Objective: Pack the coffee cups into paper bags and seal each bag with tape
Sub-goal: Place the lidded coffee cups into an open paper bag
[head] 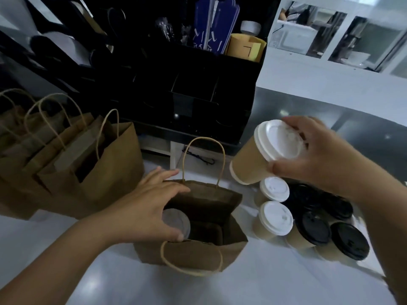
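An open brown paper bag (198,254) stands on the white counter in front of me. A white-lidded cup (178,221) sits inside it at the left. My left hand (145,208) rests on the bag's left rim, fingers spread over the opening and thumb near that cup's lid. My right hand (319,155) grips the white lid of a brown coffee cup (253,164), held tilted in the air to the right of the bag and above the other cups.
Two white-lidded cups (275,219) and several black-lidded cups (350,241) stand right of the bag. Several brown paper bags (72,161) with twine handles stand at the left. A black organiser (187,95) with supplies rises behind.
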`<state>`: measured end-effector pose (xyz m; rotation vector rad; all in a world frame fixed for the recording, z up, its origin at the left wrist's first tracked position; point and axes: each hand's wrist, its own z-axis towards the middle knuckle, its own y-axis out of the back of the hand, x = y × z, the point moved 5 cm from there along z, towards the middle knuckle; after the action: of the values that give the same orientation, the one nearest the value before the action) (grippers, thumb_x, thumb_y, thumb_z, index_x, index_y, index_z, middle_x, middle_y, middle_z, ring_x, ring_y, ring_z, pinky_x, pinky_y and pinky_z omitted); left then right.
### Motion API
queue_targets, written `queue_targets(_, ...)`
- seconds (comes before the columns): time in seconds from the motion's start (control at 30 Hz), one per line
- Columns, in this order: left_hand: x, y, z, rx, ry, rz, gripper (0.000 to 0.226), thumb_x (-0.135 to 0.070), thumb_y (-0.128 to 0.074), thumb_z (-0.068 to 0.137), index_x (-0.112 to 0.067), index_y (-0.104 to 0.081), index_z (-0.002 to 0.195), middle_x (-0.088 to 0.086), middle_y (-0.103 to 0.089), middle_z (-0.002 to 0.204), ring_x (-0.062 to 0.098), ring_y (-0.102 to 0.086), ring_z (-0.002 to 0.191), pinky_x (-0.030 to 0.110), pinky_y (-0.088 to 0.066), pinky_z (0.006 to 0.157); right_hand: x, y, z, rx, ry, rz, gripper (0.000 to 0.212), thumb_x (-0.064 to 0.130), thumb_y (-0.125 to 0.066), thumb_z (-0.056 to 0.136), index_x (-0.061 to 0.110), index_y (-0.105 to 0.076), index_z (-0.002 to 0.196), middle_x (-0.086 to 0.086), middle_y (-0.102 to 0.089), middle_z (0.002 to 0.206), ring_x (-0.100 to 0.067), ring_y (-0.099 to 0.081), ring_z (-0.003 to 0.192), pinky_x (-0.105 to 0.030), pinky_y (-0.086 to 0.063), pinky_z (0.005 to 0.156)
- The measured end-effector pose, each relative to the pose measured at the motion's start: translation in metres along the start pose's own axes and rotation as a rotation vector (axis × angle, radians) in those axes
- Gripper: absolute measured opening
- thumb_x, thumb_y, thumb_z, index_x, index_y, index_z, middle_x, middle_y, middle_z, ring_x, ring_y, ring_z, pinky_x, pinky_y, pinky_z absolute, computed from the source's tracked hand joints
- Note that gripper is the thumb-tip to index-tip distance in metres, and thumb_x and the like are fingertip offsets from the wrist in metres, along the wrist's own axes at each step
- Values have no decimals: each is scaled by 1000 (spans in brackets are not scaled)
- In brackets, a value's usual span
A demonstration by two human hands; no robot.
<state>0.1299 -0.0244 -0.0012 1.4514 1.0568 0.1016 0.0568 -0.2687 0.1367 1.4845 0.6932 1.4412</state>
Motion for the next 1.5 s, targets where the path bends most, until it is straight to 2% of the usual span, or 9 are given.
queue_targets(0.1, 1, 0, 0, 3, 6, -2, 95, -62, -72, 61, -54, -18, 138, -35, 13, 146, -1, 22, 136, 40, -14, 116, 28, 4, -13, 121, 39, 85, 72, 49, -73, 51, 43, -40, 114, 25, -45, 107, 3, -49, 98, -14, -38, 73)
queue_targets(0.27, 1, 1, 1, -18, -26, 15, 108, -64, -71, 58, -52, -4, 142, -25, 12, 152, 7, 22, 140, 38, -12, 116, 51, -54, -16, 311, 71, -7, 81, 55, -77, 56, 46, -35, 125, 28, -38, 112, 1, -46, 99, -18, -43, 75)
queue_targets(0.57, 3, -2, -1, 21, -8, 56, 122, -68, -72, 58, -52, 17, 140, -30, 21, 147, 4, 30, 136, 40, -12, 116, 43, -122, -14, 555, 64, -264, 94, 45, -79, 69, 36, -19, 140, 4, -38, 132, -18, -48, 110, -28, -46, 84)
queue_targets(0.73, 3, -3, -2, 32, -23, 67, 121, -68, -71, 59, -51, 18, 140, -29, 24, 147, 4, 33, 134, 38, -9, 115, 41, -127, -19, 587, 174, -529, 93, 43, -77, 71, 36, -17, 142, 2, -48, 131, -21, -53, 109, -32, -50, 82)
queue_targets(0.87, 2, -3, -3, 34, -32, 80, 121, -68, -70, 59, -52, 17, 140, -30, 24, 147, 5, 32, 135, 38, -10, 115, 39, -143, -23, 632, 244, -669, 88, 28, -75, 76, 29, -18, 142, -5, -46, 131, -26, -58, 102, -34, -53, 75)
queue_targets(1.0, 2, -3, -4, 35, -38, 84, 121, -69, -70, 59, -51, 16, 141, -30, 24, 146, 5, 32, 135, 38, -11, 116, 28, -161, -19, 715, 172, -657, 85, 19, -75, 77, 23, -18, 141, -12, -46, 127, -31, -59, 101, -40, -55, 80)
queue_targets(1.2, 0, -3, -5, 46, -37, 95, 120, -68, -70, 60, -50, 16, 141, -33, 24, 144, 3, 32, 134, 37, -12, 115, 25, -177, -15, 808, 125, -651, 85, 15, -72, 81, 17, -15, 144, -15, -51, 119, -29, -60, 95, -37, -55, 77)
queue_targets(1.4, 0, -3, -6, 47, -35, 101, 119, -68, -70, 61, -49, 17, 141, -31, 24, 145, 1, 33, 131, 37, -12, 115, 25, -192, -14, 852, 126, -685, 90, 14, -66, 86, 12, -3, 150, -19, -51, 126, -30, -59, 102, -37, -51, 81)
queue_targets(1.5, -1, -2, -6, 48, -36, 106, 119, -68, -70, 61, -48, 16, 142, -31, 23, 145, 2, 32, 132, 37, -12, 115, 23, -197, -16, 868, 120, -719, 94, 18, -65, 87, 10, 4, 151, -20, -48, 134, -32, -56, 111, -39, -50, 90)
